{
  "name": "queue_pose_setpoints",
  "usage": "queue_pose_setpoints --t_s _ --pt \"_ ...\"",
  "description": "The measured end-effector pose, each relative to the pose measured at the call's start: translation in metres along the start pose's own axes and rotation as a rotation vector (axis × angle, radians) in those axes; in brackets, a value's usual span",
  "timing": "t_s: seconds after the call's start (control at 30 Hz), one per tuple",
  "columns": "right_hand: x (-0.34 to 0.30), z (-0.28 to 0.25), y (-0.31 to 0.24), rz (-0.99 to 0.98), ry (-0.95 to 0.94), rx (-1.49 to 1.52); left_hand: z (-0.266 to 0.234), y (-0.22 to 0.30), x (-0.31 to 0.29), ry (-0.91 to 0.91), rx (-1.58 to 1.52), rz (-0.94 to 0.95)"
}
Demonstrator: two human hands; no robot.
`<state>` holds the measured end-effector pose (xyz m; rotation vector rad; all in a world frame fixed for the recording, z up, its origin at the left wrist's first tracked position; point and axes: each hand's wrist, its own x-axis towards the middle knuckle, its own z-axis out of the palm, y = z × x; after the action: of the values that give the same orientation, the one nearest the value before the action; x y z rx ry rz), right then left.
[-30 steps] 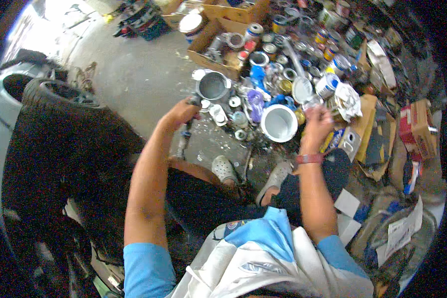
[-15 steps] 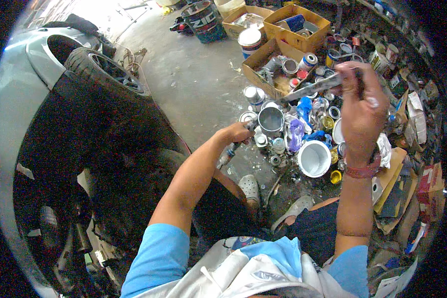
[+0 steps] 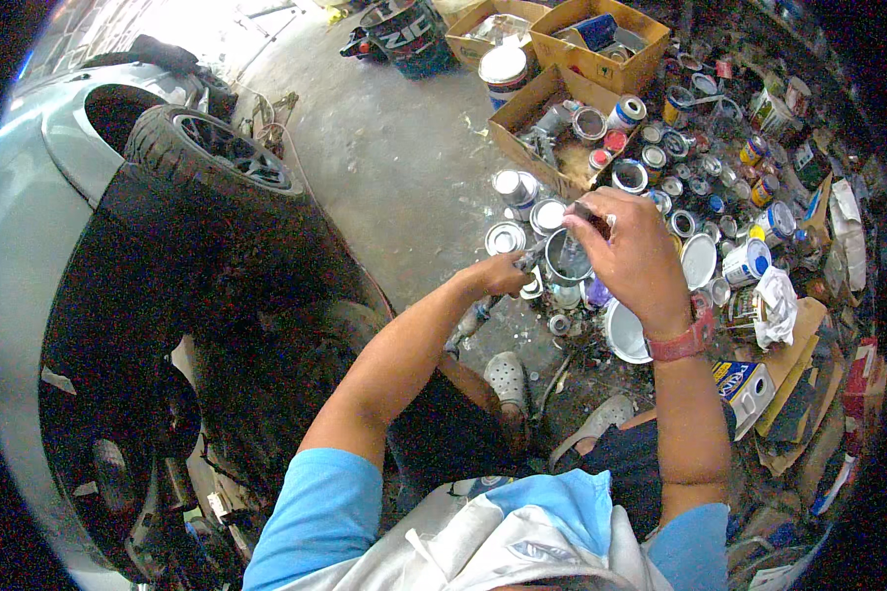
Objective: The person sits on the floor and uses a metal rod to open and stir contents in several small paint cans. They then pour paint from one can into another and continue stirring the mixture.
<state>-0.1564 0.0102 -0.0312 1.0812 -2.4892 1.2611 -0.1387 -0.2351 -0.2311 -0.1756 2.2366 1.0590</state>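
My left hand [image 3: 498, 276] is closed round the grip of a spray gun. The gun's round, open metal cup [image 3: 559, 264] faces up and has greyish liquid in it. Over the cup's right rim is my right hand [image 3: 636, 251], pinching a flat stirring stick [image 3: 589, 219] by its dark upper end. The stick points down toward the cup; its lower part is hidden or blurred, so I cannot tell how deep it reaches. Just below the right hand stands a white tub [image 3: 623, 333], partly covered by the wrist.
Many paint cans [image 3: 700, 258] and lids crowd the floor to the right. Cardboard boxes [image 3: 601, 61] and a black bucket [image 3: 409, 44] stand farther off. On the left is a grey car body [image 3: 20, 246] with a turned-out wheel [image 3: 217, 148]. A white rag [image 3: 777, 307] lies at right.
My right hand has come down and left, bringing the stick from beside the cans to the spray gun's cup. The left hand still grips the gun, with little shift.
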Motion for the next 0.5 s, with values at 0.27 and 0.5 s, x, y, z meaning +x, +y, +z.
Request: queue_pose_setpoints --t_s 0.27,0.5 --pt "0.015 -0.006 0.011 0.055 -0.046 -0.114 -0.005 0.018 0.002 -0.022 -0.038 -0.051" --pt "0.034 -0.003 0.004 0.121 -0.024 -0.161 -0.012 -0.006 0.026 -0.043 -0.015 -0.035"
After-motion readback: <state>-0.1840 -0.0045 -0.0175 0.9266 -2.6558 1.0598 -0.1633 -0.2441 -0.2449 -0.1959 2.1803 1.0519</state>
